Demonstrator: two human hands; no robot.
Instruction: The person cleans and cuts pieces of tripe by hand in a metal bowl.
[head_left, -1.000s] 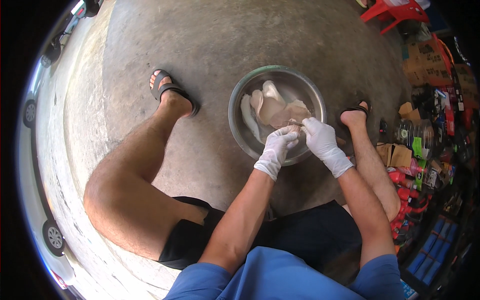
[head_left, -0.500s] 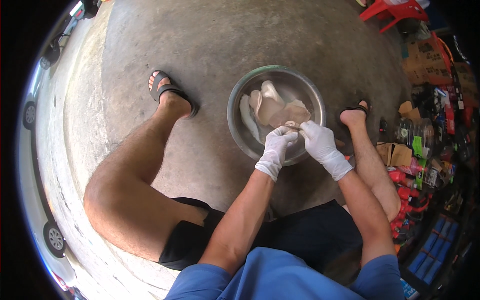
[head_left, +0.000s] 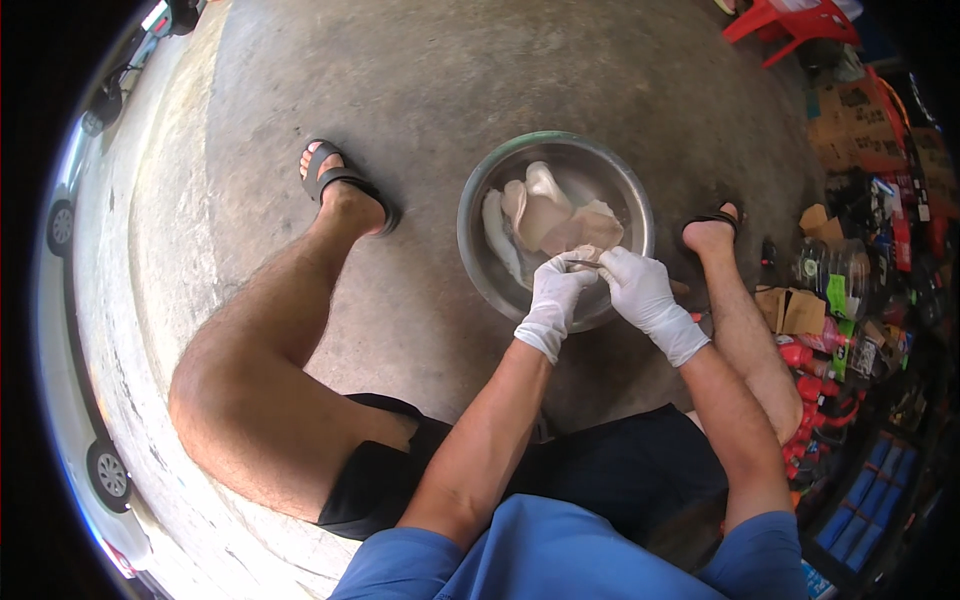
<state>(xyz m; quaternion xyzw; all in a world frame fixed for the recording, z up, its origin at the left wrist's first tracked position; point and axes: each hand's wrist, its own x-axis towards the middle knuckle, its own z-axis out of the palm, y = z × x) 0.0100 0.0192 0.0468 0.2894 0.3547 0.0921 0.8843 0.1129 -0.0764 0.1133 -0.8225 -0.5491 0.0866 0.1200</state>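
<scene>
A round metal basin (head_left: 467,235) stands on the floor between my feet. Several pale, pinkish-white slabs (head_left: 545,215), soft and curled, lie in it; they look like raw meat or skin. Over its near rim, my left hand (head_left: 556,297) in a white glove pinches a small tan piece (head_left: 592,253) that looks like the same stuff. My right hand (head_left: 640,290), gloved alike, is closed beside it, fingertips almost touching the left. Between them shows a thin dark sliver, like a slim tool (head_left: 583,263), which seems held by my right fingers. Its kind is too small to make out.
Sandalled feet flank the basin, the left foot (head_left: 345,185) farther from it. To the right, cardboard boxes (head_left: 852,125), red bottles (head_left: 808,360) and clear plastic containers (head_left: 845,275) crowd together. A red plastic stool (head_left: 790,25) stands far right. Parked cars line the left edge.
My hands stay at the basin's near rim with small finger shifts. The thin dark sliver between them shows more plainly now. The slabs in the basin lie as before.
</scene>
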